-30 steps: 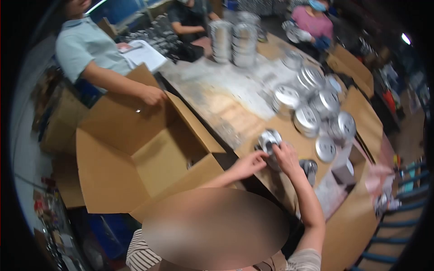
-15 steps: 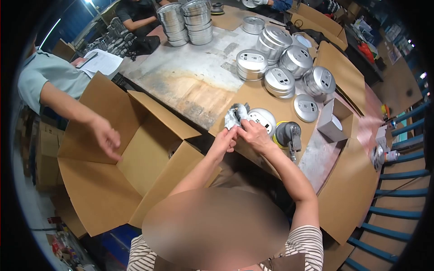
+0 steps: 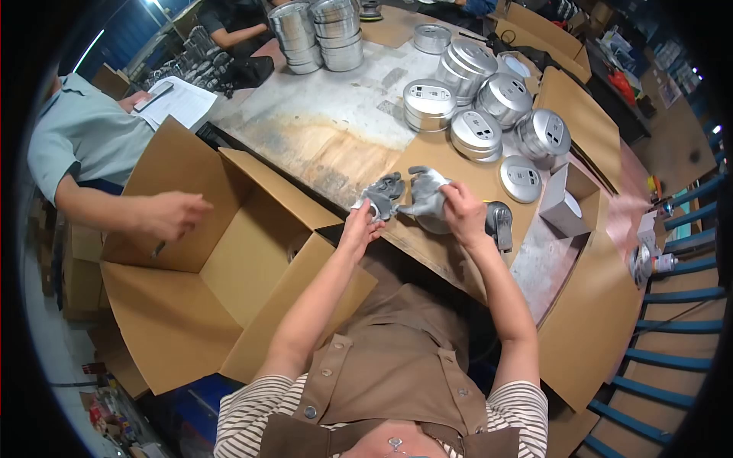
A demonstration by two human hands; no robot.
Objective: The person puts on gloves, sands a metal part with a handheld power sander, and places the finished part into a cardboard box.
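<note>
My left hand (image 3: pixel 360 231) is closed on a crumpled grey and white work glove (image 3: pixel 384 191) at the table's near edge. A second work glove (image 3: pixel 427 191) hangs spread out from my right hand (image 3: pixel 464 214), which pinches its cuff. The two gloves are apart, with a narrow gap between them. Behind the right glove, a silver round lid on the table is mostly hidden. Just right of my right hand stands a dark grey power sander (image 3: pixel 498 226), partly covered by the hand.
Several silver round metal cases (image 3: pixel 475 134) stand farther back on the worktable (image 3: pixel 305 126), with stacked metal rings (image 3: pixel 339 46) at the far left. A large open cardboard box (image 3: pixel 172 305) is at my left, where a co-worker's hand (image 3: pixel 174 216) reaches over it. A small carton (image 3: pixel 563 200) sits at right.
The bunched gloves have come apart, one in each hand. My right hand has moved right and my left hand slightly left. The co-worker's hand has lifted and turned.
</note>
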